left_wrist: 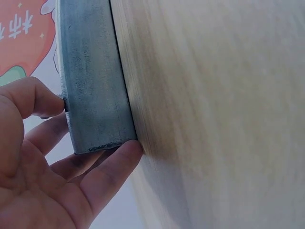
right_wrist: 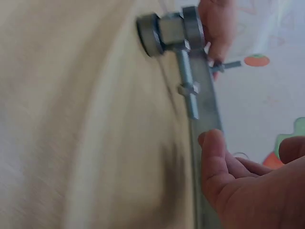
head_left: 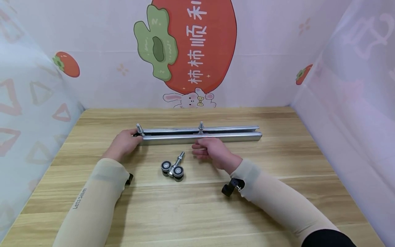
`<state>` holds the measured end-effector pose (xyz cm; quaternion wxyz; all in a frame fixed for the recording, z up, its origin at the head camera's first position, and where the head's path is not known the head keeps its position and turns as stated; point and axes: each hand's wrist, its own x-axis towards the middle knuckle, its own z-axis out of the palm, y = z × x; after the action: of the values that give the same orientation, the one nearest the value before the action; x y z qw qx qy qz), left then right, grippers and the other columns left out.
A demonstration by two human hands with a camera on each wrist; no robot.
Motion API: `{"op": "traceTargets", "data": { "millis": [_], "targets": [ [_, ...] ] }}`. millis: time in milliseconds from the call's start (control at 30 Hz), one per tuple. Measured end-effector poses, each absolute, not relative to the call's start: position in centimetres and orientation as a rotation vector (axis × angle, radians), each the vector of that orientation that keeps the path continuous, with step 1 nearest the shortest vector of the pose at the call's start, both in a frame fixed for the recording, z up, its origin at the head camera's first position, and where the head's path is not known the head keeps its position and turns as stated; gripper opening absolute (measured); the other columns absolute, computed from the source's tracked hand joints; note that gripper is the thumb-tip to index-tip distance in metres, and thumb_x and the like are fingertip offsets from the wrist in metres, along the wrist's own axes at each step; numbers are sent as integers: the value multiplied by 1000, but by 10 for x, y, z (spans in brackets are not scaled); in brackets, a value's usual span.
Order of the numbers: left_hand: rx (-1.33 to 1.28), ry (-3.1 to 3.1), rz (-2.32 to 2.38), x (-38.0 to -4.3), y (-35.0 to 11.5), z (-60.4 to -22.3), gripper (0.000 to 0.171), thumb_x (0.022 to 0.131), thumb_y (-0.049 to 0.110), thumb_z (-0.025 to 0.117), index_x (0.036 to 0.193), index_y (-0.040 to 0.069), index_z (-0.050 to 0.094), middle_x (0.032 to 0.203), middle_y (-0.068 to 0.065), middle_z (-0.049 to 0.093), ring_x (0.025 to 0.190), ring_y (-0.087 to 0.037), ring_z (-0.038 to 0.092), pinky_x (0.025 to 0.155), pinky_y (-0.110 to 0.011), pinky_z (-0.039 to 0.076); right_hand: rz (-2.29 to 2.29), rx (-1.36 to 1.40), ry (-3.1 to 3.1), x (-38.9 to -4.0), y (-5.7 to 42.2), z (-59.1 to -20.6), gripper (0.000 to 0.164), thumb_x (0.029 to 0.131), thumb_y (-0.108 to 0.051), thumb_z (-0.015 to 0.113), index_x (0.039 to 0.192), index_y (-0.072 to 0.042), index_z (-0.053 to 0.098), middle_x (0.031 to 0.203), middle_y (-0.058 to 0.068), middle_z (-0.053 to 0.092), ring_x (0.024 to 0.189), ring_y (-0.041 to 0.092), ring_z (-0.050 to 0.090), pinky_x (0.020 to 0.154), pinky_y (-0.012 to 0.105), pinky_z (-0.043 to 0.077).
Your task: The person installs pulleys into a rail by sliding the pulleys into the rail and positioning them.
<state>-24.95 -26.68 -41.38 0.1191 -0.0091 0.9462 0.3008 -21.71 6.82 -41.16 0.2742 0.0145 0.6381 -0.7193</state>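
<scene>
A slotted metal rail point(head_left: 234, 138) lies across the table, its open slot facing up. One threaded bolt point(head_left: 140, 129) stands tilted at the rail's left end, and another bolt point(head_left: 201, 127) rises upright near the middle; whatever sits beneath them inside the rail is hidden. My left hand point(head_left: 123, 144) holds the left end, with thumb and fingers around the end in the left wrist view. At the rail's front side, right of the middle, my right hand point(head_left: 218, 153) touches it with loosely extended fingers. A wheeled trolley roller point(head_left: 172, 171) with a threaded stem lies on the table between the hands.
The wooden table point(head_left: 185, 212) is bordered by a printed cloth backdrop point(head_left: 262, 68) behind and cloth walls on both sides. A black wrist mount point(head_left: 232, 187) sticks out under my right wrist.
</scene>
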Motion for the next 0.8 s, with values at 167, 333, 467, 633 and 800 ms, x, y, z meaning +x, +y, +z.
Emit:
{"op": "traceTargets", "data": {
  "millis": [167, 333, 467, 633, 800],
  "targets": [
    [-29, 2774, 871, -249, -267, -414, 59, 93, 30, 48, 144, 4, 33, 141, -25, 36, 122, -40, 36, 101, -56, 23, -2011, 201, 1467, -208, 61, -428, 46, 99, -18, 40, 135, 10, 36, 129, 27, 48, 109, 39, 53, 91, 47, 43],
    [-30, 2777, 876, -248, -267, -414, 58, 93, 29, 48, 144, 5, 33, 141, -24, 36, 121, -38, 37, 101, -56, 24, -2078, 268, 1296, -199, 52, -434, 50, 98, -23, 42, 136, 9, 34, 130, 26, 48, 108, 44, 53, 90, 48, 43],
    [-21, 2790, 871, -248, -267, -414, 58, 93, 29, 47, 144, 4, 34, 140, -24, 38, 119, -37, 38, 101, -55, 24, -2120, 320, 1199, -195, 44, -435, 53, 97, -25, 42, 138, 7, 32, 131, 24, 47, 108, 45, 51, 90, 48, 43],
    [-25, 2787, 869, -248, -267, -414, 58, 93, 29, 47, 144, 4, 34, 140, -24, 37, 120, -38, 37, 101, -55, 24, -2156, 376, 1161, -193, 36, -436, 56, 97, -26, 43, 139, 8, 29, 132, 25, 45, 109, 45, 51, 89, 49, 44],
    [-29, 2785, 853, -248, -267, -414, 59, 93, 30, 47, 144, 3, 33, 140, -25, 36, 123, -41, 35, 101, -56, 23, -2172, 407, 1165, -194, 32, -435, 58, 96, -26, 43, 140, 8, 28, 132, 25, 44, 107, 46, 51, 89, 50, 43]
  ]
}}
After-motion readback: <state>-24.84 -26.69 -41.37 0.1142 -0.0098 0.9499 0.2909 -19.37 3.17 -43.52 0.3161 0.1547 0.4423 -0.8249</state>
